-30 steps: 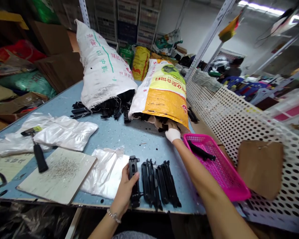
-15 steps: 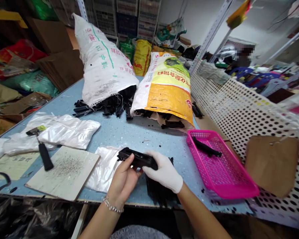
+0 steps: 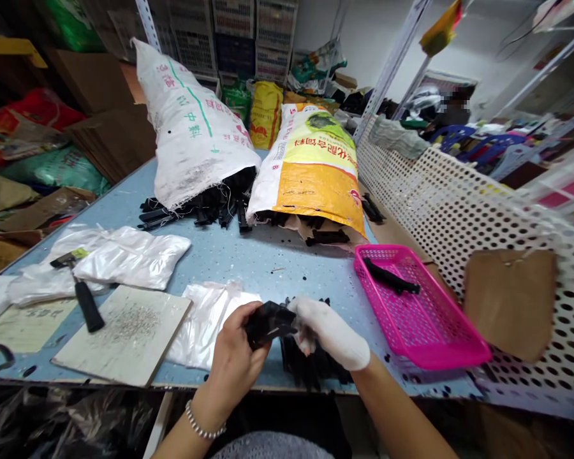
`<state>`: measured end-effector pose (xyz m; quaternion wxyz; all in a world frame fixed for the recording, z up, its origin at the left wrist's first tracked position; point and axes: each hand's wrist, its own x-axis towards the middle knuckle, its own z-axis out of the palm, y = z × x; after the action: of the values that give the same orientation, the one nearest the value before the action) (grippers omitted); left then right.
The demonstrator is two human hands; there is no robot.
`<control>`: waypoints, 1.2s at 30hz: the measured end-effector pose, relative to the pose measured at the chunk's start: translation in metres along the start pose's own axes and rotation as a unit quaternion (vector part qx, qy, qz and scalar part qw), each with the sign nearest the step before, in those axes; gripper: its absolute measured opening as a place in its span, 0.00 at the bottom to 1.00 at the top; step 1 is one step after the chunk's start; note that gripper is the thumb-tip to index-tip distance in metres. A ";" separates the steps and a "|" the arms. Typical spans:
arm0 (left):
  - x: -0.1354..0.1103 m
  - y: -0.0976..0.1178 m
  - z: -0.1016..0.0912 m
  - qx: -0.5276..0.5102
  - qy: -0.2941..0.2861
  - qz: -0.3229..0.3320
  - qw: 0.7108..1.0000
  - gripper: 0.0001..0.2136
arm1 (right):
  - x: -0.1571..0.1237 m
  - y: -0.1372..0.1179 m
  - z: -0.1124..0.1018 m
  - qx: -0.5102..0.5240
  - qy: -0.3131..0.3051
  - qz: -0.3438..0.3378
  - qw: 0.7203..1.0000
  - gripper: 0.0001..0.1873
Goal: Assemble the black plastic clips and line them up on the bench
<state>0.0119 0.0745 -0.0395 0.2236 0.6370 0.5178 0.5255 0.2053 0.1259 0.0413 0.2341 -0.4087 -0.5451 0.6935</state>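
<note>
My left hand (image 3: 239, 347), bare with a beaded bracelet at the wrist, is wrapped round a black plastic part (image 3: 268, 324) held above the table's front edge. The white-gloved right hand (image 3: 328, 328) is at the part's right end, its fingers curled in and pointing down. What lies between those fingers is hidden. Below the gloved hand, several similar black parts (image 3: 310, 370) lie in a pile, partly covered by it. White plastic bags (image 3: 198, 331) lie flat just left of my left hand.
A pink basket (image 3: 430, 344) on the right holds one black part (image 3: 390, 275). A white sack (image 3: 191, 140) and a yellow-orange sack (image 3: 316, 185) spill black parts. At left are a black-handled hammer (image 3: 88, 306), a gritty board (image 3: 119, 344) and more plastic bags (image 3: 138, 255). A perforated panel (image 3: 440, 185) borders the right.
The black part has been turned and tilted in my left hand, its end now pointing right. My gloved hand has moved slightly right, its fingers now curled downward. The view has shifted a little.
</note>
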 end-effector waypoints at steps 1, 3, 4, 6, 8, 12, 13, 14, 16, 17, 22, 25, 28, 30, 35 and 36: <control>-0.001 0.002 0.000 -0.007 -0.003 -0.010 1.000 0.28 | -0.001 0.003 0.002 0.013 -0.003 0.004 1.000 0.24; -0.002 0.009 -0.001 -0.009 -0.005 -0.032 0.999 0.28 | -0.002 0.009 0.006 0.068 -0.023 0.012 0.997 0.21; -0.003 0.014 -0.001 -0.013 -0.004 -0.043 0.999 0.28 | -0.002 0.013 0.009 0.110 -0.037 0.014 0.993 0.21; -0.004 0.021 -0.002 -0.029 -0.010 -0.063 0.998 0.28 | -0.001 0.021 0.013 0.198 -0.073 0.022 0.977 0.21; -0.005 0.027 -0.003 -0.056 -0.026 -0.075 0.995 0.29 | 0.000 0.029 0.017 0.266 -0.101 0.030 0.958 0.22; -0.008 0.034 -0.005 -0.099 -0.045 -0.112 0.988 0.29 | -0.003 0.034 0.020 0.240 -0.069 -0.005 0.968 0.22; -0.008 0.035 -0.006 -0.104 -0.050 -0.122 0.986 0.29 | -0.005 0.033 0.020 0.192 -0.053 -0.014 0.980 0.22; -0.007 0.037 -0.007 -0.106 -0.058 -0.132 0.984 0.29 | -0.008 0.030 0.020 0.123 -0.035 -0.023 0.992 0.22; -0.006 0.040 -0.011 -0.103 -0.082 -0.148 0.980 0.28 | -0.012 0.023 0.017 -0.080 0.021 -0.063 0.995 0.20; -0.006 0.041 -0.013 -0.100 -0.097 -0.151 0.979 0.27 | -0.014 0.020 0.016 -0.204 0.051 -0.096 0.973 0.19; -0.011 0.040 -0.016 -0.090 -0.099 -0.148 0.980 0.27 | -0.015 0.013 0.006 -0.566 0.079 -0.226 0.789 0.16; -0.017 0.036 -0.012 -0.091 -0.052 -0.174 0.979 0.30 | -0.015 0.015 0.004 -0.526 0.060 -0.231 0.816 0.15; -0.017 0.034 -0.011 -0.111 -0.036 -0.189 0.975 0.31 | -0.018 0.018 0.006 -0.452 0.062 -0.231 0.859 0.12; -0.013 0.037 -0.013 -0.122 -0.043 -0.192 0.973 0.31 | -0.020 0.021 0.006 -0.413 0.077 -0.230 0.878 0.11; -0.003 0.047 -0.015 -0.163 -0.062 -0.198 0.965 0.27 | -0.021 0.021 0.007 -0.477 0.123 -0.249 0.834 0.09; -0.003 0.048 -0.014 -0.170 -0.063 -0.204 0.962 0.27 | -0.020 0.020 0.009 -0.488 0.126 -0.250 0.827 0.10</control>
<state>0.0194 0.0509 0.0039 0.4631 0.5022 0.5243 0.5084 0.2116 0.0999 0.0291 0.2361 -0.4032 -0.8617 0.1977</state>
